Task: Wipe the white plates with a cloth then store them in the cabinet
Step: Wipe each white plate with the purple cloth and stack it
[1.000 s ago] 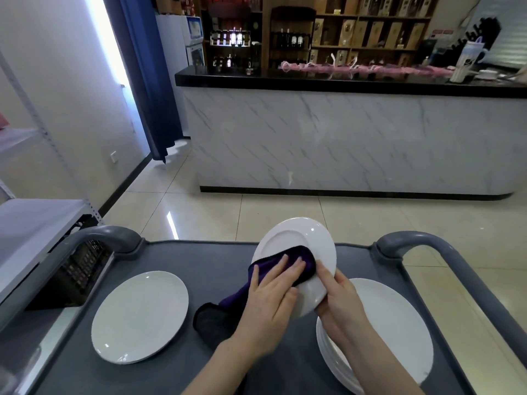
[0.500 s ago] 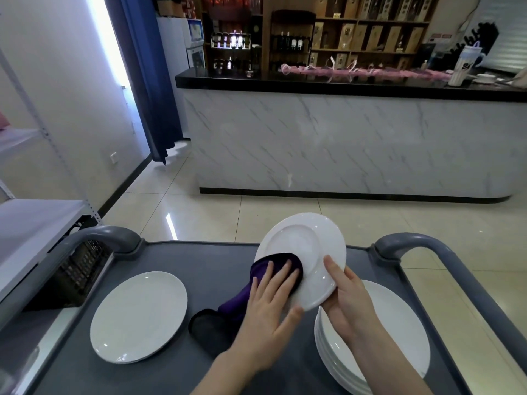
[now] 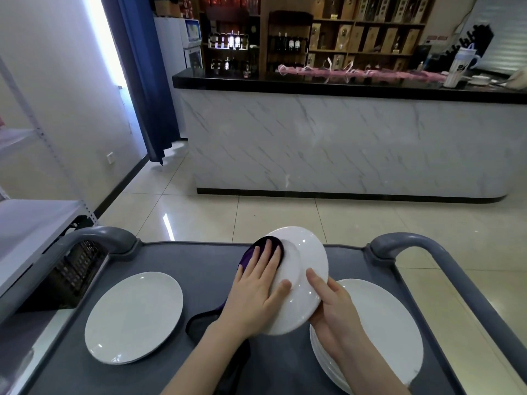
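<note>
A white plate point(image 3: 306, 263) is tilted up above the grey cart top point(image 3: 199, 260). My right hand point(image 3: 332, 306) grips its lower right rim, thumb on the face. My left hand point(image 3: 256, 286) lies flat with straight fingers, pressing a purple cloth point(image 3: 265, 249) against the plate's upper left part. The cloth's dark tail point(image 3: 202, 323) hangs down under my wrist. A single white plate point(image 3: 134, 316) lies on the cart at the left. A stack of white plates point(image 3: 382, 332) sits at the right, partly under my right arm.
The cart has grey handles at the left point(image 3: 97, 240) and right point(image 3: 422, 249). A metal shelf unit point(image 3: 28, 223) stands close on the left. A marble-fronted counter point(image 3: 342, 143) with a black top crosses the room ahead, over a tiled floor point(image 3: 285, 215).
My left hand has slid the cloth from the plate's lower middle up to its upper left edge. The plate has tipped more upright in my right hand.
</note>
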Demonstrator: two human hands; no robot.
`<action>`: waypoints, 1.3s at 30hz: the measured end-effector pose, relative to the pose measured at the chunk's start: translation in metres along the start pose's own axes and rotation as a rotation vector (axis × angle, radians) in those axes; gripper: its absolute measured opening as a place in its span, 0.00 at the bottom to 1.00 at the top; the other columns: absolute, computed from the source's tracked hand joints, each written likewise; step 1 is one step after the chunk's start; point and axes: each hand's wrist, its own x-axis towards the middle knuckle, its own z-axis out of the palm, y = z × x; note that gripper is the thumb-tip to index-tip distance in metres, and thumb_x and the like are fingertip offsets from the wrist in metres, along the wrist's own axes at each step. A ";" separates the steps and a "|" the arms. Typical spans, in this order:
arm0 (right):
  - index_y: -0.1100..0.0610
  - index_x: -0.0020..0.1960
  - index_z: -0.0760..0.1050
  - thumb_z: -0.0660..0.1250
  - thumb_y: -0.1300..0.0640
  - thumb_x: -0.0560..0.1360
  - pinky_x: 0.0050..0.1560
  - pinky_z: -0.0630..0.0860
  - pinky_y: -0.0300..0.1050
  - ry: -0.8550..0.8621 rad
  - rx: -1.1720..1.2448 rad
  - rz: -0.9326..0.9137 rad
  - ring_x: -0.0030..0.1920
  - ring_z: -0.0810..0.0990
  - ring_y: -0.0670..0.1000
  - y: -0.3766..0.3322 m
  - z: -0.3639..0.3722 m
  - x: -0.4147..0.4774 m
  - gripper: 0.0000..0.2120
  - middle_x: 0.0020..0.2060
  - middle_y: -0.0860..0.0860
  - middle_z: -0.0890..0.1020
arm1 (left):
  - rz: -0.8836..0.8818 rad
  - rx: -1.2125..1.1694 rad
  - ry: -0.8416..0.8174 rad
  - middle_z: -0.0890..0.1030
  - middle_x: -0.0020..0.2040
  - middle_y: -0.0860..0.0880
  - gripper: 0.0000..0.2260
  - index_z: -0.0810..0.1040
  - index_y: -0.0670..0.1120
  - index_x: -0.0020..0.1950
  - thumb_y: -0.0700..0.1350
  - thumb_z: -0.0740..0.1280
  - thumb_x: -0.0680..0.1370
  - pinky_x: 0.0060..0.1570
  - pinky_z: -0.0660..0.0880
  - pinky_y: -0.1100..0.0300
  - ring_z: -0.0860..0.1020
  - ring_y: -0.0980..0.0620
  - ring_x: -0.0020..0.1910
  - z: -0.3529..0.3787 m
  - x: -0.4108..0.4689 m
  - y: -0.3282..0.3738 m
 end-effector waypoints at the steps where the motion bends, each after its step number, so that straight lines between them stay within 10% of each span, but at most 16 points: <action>1: 0.64 0.58 0.80 0.71 0.54 0.69 0.49 0.82 0.52 0.011 0.011 -0.007 0.54 0.85 0.59 -0.004 0.000 0.001 0.21 0.53 0.60 0.85 | 0.004 -0.033 0.014 0.35 0.77 0.65 0.30 0.36 0.65 0.75 0.71 0.40 0.75 0.78 0.45 0.48 0.35 0.62 0.77 0.000 -0.004 -0.003; 18: 0.60 0.62 0.79 0.63 0.57 0.80 0.55 0.80 0.54 -0.039 -0.049 0.010 0.57 0.83 0.58 0.004 0.005 -0.004 0.13 0.56 0.60 0.84 | 0.099 -0.199 -0.031 0.44 0.76 0.73 0.22 0.47 0.73 0.73 0.66 0.38 0.78 0.77 0.41 0.44 0.39 0.68 0.76 -0.002 0.016 0.020; 24: 0.64 0.53 0.83 0.70 0.56 0.71 0.49 0.81 0.52 0.000 -0.044 -0.022 0.51 0.85 0.58 0.000 -0.002 -0.007 0.15 0.52 0.62 0.85 | -0.038 -0.381 0.079 0.53 0.77 0.67 0.26 0.55 0.59 0.78 0.62 0.48 0.80 0.77 0.52 0.53 0.50 0.69 0.76 -0.009 0.020 -0.012; 39: 0.61 0.60 0.80 0.68 0.55 0.76 0.45 0.83 0.48 0.093 0.034 -0.010 0.55 0.85 0.57 0.015 0.016 0.011 0.15 0.55 0.59 0.85 | 0.085 -0.319 0.012 0.46 0.78 0.69 0.27 0.47 0.63 0.78 0.65 0.43 0.79 0.77 0.40 0.44 0.41 0.65 0.77 0.022 -0.038 0.007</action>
